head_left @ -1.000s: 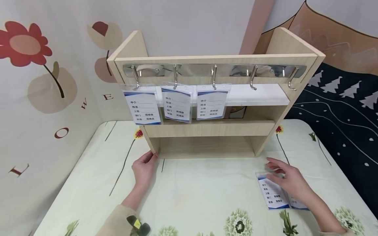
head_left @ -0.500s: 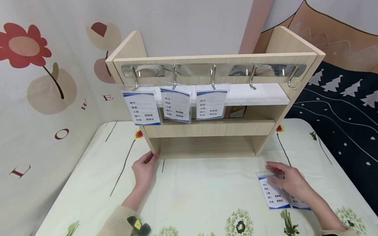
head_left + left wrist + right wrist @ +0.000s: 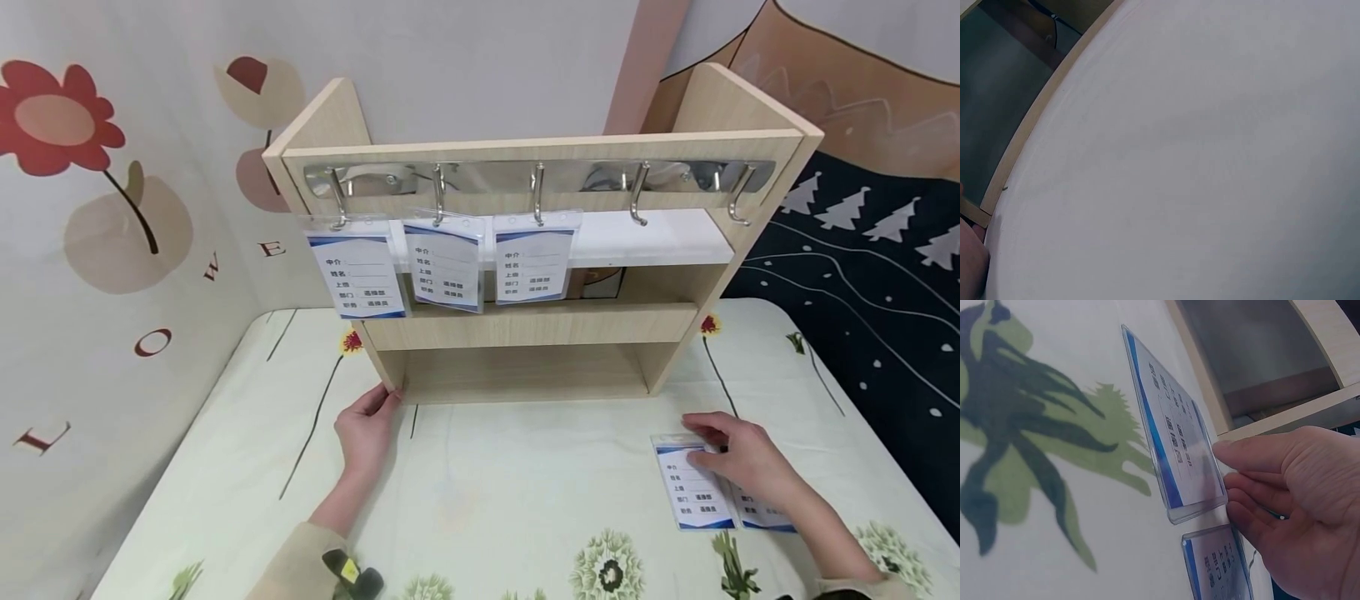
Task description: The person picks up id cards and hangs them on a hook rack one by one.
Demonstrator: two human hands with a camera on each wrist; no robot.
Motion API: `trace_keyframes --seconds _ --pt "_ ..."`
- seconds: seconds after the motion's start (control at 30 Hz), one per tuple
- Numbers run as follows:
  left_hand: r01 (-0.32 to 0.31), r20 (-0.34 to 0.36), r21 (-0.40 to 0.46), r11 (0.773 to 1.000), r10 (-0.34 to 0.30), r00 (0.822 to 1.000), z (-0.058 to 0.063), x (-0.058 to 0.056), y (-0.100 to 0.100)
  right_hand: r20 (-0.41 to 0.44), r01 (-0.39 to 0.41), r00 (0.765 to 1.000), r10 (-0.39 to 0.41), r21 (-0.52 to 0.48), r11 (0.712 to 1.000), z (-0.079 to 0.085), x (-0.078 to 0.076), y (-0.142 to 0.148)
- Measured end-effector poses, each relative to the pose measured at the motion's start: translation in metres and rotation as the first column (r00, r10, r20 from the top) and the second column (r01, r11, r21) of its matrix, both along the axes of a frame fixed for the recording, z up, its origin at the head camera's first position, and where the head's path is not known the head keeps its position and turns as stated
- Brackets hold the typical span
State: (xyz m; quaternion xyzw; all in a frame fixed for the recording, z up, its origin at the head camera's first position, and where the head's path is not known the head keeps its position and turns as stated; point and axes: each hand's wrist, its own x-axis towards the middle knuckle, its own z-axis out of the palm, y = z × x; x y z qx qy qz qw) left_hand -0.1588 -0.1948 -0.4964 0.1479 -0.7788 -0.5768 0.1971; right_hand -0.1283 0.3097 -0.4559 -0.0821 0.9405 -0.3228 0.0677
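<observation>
- R hand (image 3: 746,457): thumb at top edge of clear-plastic white/blue ID badge (image 3: 692,493) on white floral cloth (image 3: 525,467) (twin (image 3: 763,512) beside it); can't tell if pinched.
- L hand (image 3: 365,431) grips foot of pale wood-grain shelf unit (image 3: 532,330).

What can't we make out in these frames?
Head: much of the right table badge's upper part, behind the right grip.
Head: part of the wooden shelf's interior, behind three hanging badges.
Left wrist: most of the left grip, cut off by the left edge.
Right wrist: text on the left table badge, blurred; whether the right grip pinches it, unclear, fingers overlapping its edge.
</observation>
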Motion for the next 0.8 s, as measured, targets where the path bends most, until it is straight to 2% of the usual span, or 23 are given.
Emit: trace_keyframes --seconds 0.47,0.8 --pt "-0.003 0.006 0.008 1.000 0.003 1.000 0.001 0.001 0.001 0.025 0.030 0.999 -0.032 0.080 0.996 0.004 -0.009 -0.003" --pt "-0.014 0.009 0.005 1.000 0.014 1.000 0.001 0.001 0.000 0.042 -0.006 0.999 0.002 0.093 0.996 0.006 -0.013 -0.003"
